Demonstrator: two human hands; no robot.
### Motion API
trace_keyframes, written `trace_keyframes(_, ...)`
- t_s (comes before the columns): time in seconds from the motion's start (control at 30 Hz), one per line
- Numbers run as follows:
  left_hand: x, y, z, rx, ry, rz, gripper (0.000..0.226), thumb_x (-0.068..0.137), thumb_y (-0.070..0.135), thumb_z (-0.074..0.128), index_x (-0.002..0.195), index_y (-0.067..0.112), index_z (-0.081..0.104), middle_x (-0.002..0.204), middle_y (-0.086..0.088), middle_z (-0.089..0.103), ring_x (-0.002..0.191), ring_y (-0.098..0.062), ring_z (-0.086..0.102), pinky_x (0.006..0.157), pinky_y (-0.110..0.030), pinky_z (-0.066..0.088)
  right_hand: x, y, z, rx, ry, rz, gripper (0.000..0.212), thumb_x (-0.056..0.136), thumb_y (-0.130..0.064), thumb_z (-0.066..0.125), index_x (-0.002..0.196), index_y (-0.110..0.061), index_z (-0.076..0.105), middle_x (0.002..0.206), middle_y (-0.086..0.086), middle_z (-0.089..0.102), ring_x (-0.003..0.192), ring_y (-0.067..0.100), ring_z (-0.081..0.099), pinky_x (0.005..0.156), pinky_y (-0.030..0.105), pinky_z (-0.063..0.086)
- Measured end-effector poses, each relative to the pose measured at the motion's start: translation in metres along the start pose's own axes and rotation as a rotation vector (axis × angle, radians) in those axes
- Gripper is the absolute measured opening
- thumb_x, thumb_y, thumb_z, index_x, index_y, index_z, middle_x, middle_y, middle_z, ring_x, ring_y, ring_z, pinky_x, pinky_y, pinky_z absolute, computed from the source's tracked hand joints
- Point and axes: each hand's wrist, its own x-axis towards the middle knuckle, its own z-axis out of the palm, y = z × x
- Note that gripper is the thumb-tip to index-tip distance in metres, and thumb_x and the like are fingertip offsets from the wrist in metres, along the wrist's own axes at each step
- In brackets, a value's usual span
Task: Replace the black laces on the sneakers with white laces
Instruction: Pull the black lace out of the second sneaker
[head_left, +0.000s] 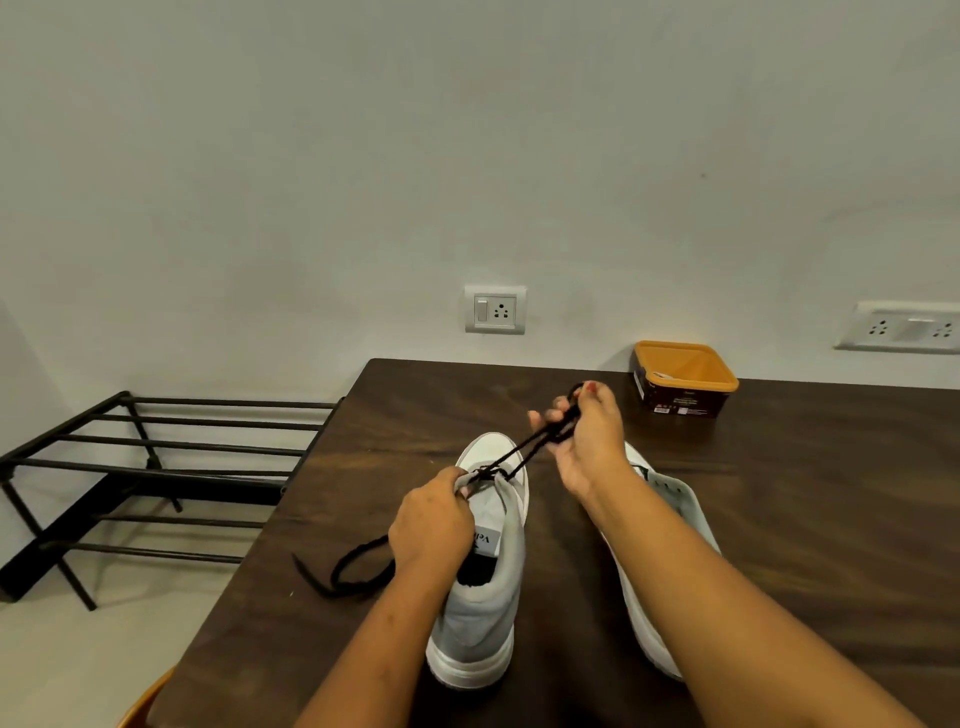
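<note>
A grey and white sneaker (488, 613) stands upright on the dark wooden table (779, 519), toe pointing away. My left hand (431, 525) grips its tongue and upper near the top eyelets. My right hand (587, 441) pinches a black lace (524, 449) and holds it taut, up and to the right of the shoe's front eyelets. Another length of black lace (343, 571) lies loose on the table to the left of the shoe. The second sneaker (670, 493) lies to the right, mostly hidden behind my right forearm. No white lace is in view.
An orange tub with a dark label (683, 376) sits at the back of the table by the wall. A black metal rack (156, 467) stands on the floor to the left of the table. Wall sockets (495, 309) are behind the table.
</note>
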Motion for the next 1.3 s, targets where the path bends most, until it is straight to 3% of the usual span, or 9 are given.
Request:
trace_keyframes(0.1, 0.0, -0.002, -0.001, -0.01, 0.006, -0.012, 0.029, 0.098, 0.023, 0.038, 0.117, 0.032, 0.058, 0.107, -0.004, 0.065, 0.097, -0.025, 0.059, 0.074, -0.033, 0.047, 0.007, -0.007, -0.005, -0.079, 0.048, -0.008, 0.028, 0.105, -0.025, 0.031, 0.081, -0.02, 0.044, 0.057, -0.002, 0.033, 0.035, 0.003, 0.025, 0.033, 0.015, 0.022)
trace_keyframes(0.2, 0.001, -0.003, -0.001, -0.005, 0.0, 0.01, 0.029, 0.098, 0.022, 0.039, 0.117, 0.032, 0.058, 0.107, -0.003, 0.065, 0.097, -0.024, 0.059, 0.073, -0.032, 0.046, 0.012, -0.004, -0.021, -0.617, -0.018, -0.103, 0.026, 0.104, -0.024, 0.034, 0.081, -0.022, 0.047, 0.062, 0.0, 0.036, 0.044, 0.007, 0.028, 0.036, 0.018, 0.025)
trace_keyframes(0.37, 0.005, -0.005, 0.005, 0.019, 0.004, 0.081, 0.031, 0.096, 0.018, 0.04, 0.117, 0.029, 0.06, 0.113, 0.002, 0.061, 0.106, -0.02, 0.052, 0.077, -0.035, 0.049, 0.015, 0.003, -0.032, -1.31, -0.187, -0.338, 0.008, 0.095, -0.019, 0.054, 0.093, -0.02, 0.062, 0.092, -0.006, 0.061, 0.085, 0.011, 0.056, 0.072, 0.023, 0.04)
trace_keyframes(0.47, 0.005, -0.007, 0.005, 0.054, -0.002, 0.099, 0.031, 0.097, 0.019, 0.039, 0.12, 0.027, 0.058, 0.117, 0.004, 0.052, 0.11, -0.018, 0.046, 0.078, -0.031, 0.046, 0.016, 0.005, -0.04, -1.849, -0.323, -0.255, 0.008, 0.09, -0.024, 0.059, 0.095, -0.029, 0.064, 0.106, -0.003, 0.067, 0.098, 0.018, 0.062, 0.079, 0.028, 0.049)
trace_keyframes(0.67, 0.008, -0.005, 0.006, 0.163, 0.007, 0.229, 0.036, 0.098, 0.018, 0.038, 0.131, 0.027, 0.05, 0.131, 0.008, 0.043, 0.116, -0.016, 0.039, 0.075, -0.028, 0.045, 0.007, -0.001, -0.033, -2.404, -0.19, -0.196, 0.037, 0.092, -0.008, 0.048, 0.121, -0.026, 0.059, 0.124, 0.001, 0.06, 0.12, 0.025, 0.052, 0.107, 0.046, 0.024)
trace_keyframes(0.9, 0.019, 0.009, 0.007, 0.235, 0.02, 0.32, 0.024, 0.094, 0.016, 0.044, 0.114, 0.019, 0.059, 0.123, 0.005, 0.049, 0.11, -0.016, 0.043, 0.076, -0.028, 0.05, 0.006, 0.007, -0.024, -1.823, -0.448, -0.041, 0.036, 0.096, -0.036, 0.052, 0.13, -0.024, 0.057, 0.135, 0.001, 0.056, 0.122, 0.022, 0.051, 0.103, 0.037, 0.037)
trace_keyframes(1.07, 0.025, 0.016, 0.009, 0.24, 0.003, 0.336, 0.017, 0.093, 0.018, 0.049, 0.108, 0.019, 0.059, 0.111, 0.002, 0.055, 0.103, -0.017, 0.048, 0.075, -0.03, 0.049, 0.002, 0.011, -0.02, -1.557, -0.576, 0.125, 0.033, 0.091, -0.031, 0.059, 0.12, -0.016, 0.067, 0.127, 0.002, 0.063, 0.115, 0.016, 0.056, 0.096, 0.027, 0.042)
trace_keyframes(1.17, 0.027, 0.017, 0.008, 0.257, -0.023, 0.299, 0.017, 0.09, 0.015, 0.053, 0.105, 0.018, 0.062, 0.107, -0.001, 0.059, 0.101, -0.019, 0.053, 0.068, -0.029, 0.044, 0.004, 0.014, -0.023, -1.511, -0.583, 0.147, 0.033, 0.084, -0.03, 0.066, 0.115, -0.019, 0.069, 0.12, -0.003, 0.065, 0.108, 0.013, 0.058, 0.095, 0.029, 0.047)
trace_keyframes(1.3, 0.029, 0.02, 0.01, 0.32, -0.032, 0.268, 0.015, 0.091, 0.016, 0.053, 0.101, 0.016, 0.064, 0.107, -0.003, 0.057, 0.098, -0.02, 0.055, 0.067, -0.029, 0.043, 0.004, 0.014, -0.024, -1.546, -0.577, 0.116, 0.036, 0.081, -0.021, 0.065, 0.117, -0.018, 0.067, 0.102, -0.003, 0.061, 0.083, 0.008, 0.056, 0.069, 0.02, 0.044)
